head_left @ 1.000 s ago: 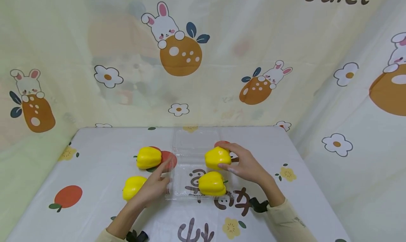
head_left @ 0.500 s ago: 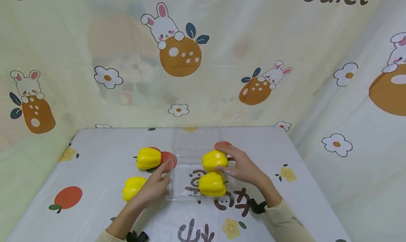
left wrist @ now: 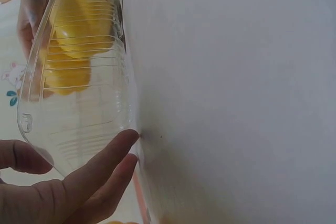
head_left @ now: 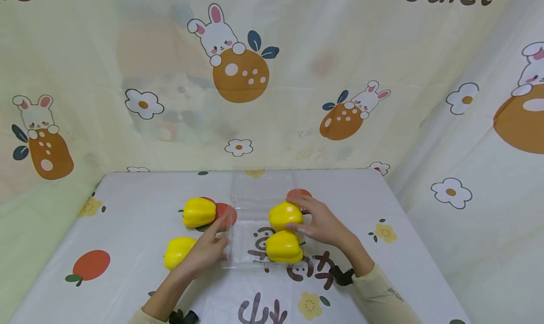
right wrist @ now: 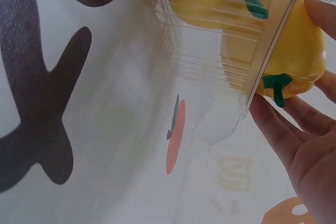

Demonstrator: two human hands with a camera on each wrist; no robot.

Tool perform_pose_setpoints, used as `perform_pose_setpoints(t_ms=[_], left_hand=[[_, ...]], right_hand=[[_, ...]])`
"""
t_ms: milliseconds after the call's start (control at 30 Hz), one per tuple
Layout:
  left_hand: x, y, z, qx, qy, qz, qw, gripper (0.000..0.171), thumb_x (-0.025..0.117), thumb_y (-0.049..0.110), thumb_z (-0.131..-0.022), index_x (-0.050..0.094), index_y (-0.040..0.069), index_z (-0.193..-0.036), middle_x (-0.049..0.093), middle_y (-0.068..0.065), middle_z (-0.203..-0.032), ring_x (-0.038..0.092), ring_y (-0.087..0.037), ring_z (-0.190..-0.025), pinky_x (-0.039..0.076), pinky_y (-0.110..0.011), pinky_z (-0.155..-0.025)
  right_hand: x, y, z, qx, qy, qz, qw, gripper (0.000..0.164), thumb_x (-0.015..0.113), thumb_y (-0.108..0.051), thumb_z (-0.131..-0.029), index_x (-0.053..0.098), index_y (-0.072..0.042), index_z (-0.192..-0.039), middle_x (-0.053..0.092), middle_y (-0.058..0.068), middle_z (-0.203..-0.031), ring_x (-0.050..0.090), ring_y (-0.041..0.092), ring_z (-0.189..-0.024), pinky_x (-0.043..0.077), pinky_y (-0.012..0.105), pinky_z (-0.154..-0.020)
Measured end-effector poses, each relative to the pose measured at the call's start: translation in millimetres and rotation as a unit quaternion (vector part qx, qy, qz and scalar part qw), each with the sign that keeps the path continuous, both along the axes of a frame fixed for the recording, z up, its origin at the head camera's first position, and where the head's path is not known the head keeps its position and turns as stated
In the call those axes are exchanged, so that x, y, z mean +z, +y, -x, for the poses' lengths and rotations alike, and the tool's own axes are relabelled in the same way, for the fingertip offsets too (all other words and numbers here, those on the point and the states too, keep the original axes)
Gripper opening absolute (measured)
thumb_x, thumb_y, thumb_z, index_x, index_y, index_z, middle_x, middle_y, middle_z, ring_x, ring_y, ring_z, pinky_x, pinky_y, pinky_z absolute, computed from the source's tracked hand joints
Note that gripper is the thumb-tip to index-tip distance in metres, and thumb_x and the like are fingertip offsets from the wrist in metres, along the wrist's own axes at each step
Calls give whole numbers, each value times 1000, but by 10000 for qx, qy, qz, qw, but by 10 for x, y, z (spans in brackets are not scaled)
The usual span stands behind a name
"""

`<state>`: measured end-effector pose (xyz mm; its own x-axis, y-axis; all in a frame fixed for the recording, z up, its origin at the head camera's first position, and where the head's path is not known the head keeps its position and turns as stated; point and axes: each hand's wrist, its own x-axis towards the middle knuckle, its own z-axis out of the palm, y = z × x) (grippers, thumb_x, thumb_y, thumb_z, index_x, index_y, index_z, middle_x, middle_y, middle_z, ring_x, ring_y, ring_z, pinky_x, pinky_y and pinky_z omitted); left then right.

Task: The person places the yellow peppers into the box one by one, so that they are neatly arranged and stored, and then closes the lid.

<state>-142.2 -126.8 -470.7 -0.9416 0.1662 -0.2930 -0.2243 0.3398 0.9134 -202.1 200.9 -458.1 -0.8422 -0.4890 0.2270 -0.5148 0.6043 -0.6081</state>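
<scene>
My right hand (head_left: 320,221) holds a yellow bell pepper (head_left: 284,215) between thumb and fingers at the right side of a clear plastic container (head_left: 244,246). Another yellow bell pepper (head_left: 284,246) lies in the near right part of the container, close against the held one. The right wrist view shows the held pepper's green stem (right wrist: 278,83) beyond the container rim. At the container's left side, my left hand (head_left: 208,253) steadies it, the thumb (left wrist: 26,158) at the rim and the fingers (left wrist: 100,163) along the outer wall and base edge.
Left of the container lie two more yellow bell peppers, one farther back (head_left: 199,212) and one nearer (head_left: 178,251), partly behind the left hand. The container's clear lid (head_left: 263,188) lies opened toward the back. A printed cloth (head_left: 140,210) covers the table, with a curtain (head_left: 289,121) behind.
The right hand has moved a little left and toward me with its pepper, bringing it closer to the pepper in the container. The left hand has stayed in place.
</scene>
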Motion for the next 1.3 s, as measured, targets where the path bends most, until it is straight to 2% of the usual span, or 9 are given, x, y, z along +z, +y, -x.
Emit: perform_pose_setpoints(t_ms=[467, 533, 767, 1300], left_hand=[[-7, 7, -3, 8, -2, -10, 10000, 70, 53, 7, -104, 32, 27, -168, 41, -24, -163, 55, -37, -118, 58, -30, -81], [-10, 5, -4, -1, 2, -40, 10000, 70, 53, 7, -104, 32, 27, -168, 41, -24, -163, 55, -37, -118, 58, -30, -82], [-11, 1, -3, -4, -19, -57, 10000, 70, 54, 7, -104, 32, 27, -168, 41, -24, -163, 55, -38, -118, 58, -31, -82], [-12, 7, 1, -16, -25, -50, 10000, 69, 53, 8, -105, 32, 26, -168, 41, -24, -164, 56, -37, -118, 57, -30, -81]], right_hand=[[-8, -13, 7, -66, -141, -150, 9998, 65, 87, -29, -88, 63, -10, -146, 66, 10, -144, 66, 24, -121, 61, 45, -102], [-4, -14, 4, -42, -118, -177, 9998, 66, 87, -30, -89, 62, -8, -146, 66, 11, -144, 66, 25, -120, 61, 46, -101], [5, -31, -7, -86, -233, -380, 9990, 69, 87, -34, -89, 61, -10, -148, 64, 11, -148, 64, 29, -128, 56, 52, -111], [-22, -70, -11, -217, -216, -416, 9987, 66, 87, -33, -89, 63, -10, -146, 62, 13, -149, 61, 35, -133, 54, 56, -112]])
